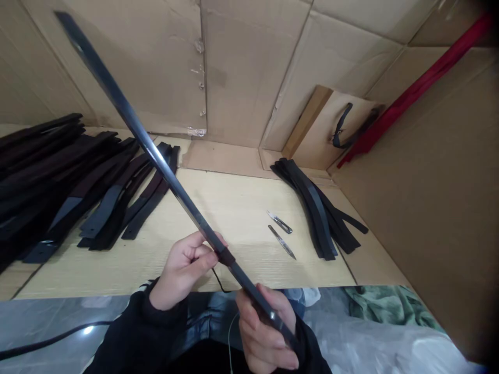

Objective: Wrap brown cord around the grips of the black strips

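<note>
A long, stiff, dark glossy strip (156,156) runs slantwise from the upper left down to my hands. My left hand (183,270) is closed on it, thumb and fingers pinching by a small dark brown band (226,256) that crosses the strip. Lower down, the fingers of my right hand (263,327) wrap round the strip's near end. A thin black cord (218,280) hangs below the band. On the table beyond my hands lie a pair of thread snips (280,222) and a slim pointed metal tool (282,242).
Many dark curved strips (105,208) are heaped on the table (226,187) at the left. A smaller bundle of strips (312,208) lies at the right. Cardboard walls (249,67) enclose the back and right side. A red strip (421,88) hangs at the right.
</note>
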A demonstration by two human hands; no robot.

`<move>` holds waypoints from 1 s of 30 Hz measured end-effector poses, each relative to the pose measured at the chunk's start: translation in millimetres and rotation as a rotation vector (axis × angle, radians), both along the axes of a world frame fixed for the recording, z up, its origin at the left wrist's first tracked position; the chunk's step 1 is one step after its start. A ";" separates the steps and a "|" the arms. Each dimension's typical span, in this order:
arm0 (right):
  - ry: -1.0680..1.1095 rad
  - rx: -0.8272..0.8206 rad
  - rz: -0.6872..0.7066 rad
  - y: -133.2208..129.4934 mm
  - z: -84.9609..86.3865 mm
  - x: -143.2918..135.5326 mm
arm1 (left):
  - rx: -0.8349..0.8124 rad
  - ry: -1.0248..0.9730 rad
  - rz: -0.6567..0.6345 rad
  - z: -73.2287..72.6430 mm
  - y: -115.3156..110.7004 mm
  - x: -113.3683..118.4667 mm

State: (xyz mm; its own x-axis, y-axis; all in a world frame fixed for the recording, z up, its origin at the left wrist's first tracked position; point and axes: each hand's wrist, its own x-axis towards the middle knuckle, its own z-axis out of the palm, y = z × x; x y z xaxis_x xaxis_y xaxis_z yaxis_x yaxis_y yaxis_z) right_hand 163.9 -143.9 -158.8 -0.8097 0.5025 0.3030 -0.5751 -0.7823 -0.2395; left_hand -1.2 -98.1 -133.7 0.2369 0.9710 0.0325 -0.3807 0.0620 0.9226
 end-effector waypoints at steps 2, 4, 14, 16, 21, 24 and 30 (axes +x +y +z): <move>-0.151 0.063 -0.204 0.8 -4.6 -3.2 | -0.016 -0.002 0.060 0.6 -0.5 6.6; -0.415 0.113 -0.473 3.0 -6.6 -4.8 | -0.033 -0.004 0.110 1.0 -0.7 12.2; -0.791 0.286 -1.147 35.4 1.6 -23.6 | -0.085 0.117 0.195 -4.5 -7.8 40.4; -0.821 0.204 -1.160 39.9 0.6 -30.9 | -0.073 0.146 0.192 -5.5 -6.1 47.9; -0.904 0.057 -1.278 52.5 1.7 -31.3 | 0.011 0.276 0.101 -3.7 8.0 54.5; -0.936 0.005 -1.390 67.3 12.9 -14.2 | 0.100 0.412 -0.017 6.9 13.2 48.6; -1.008 0.127 -1.363 95.3 48.1 35.7 | 0.797 0.781 0.236 65.2 26.4 53.5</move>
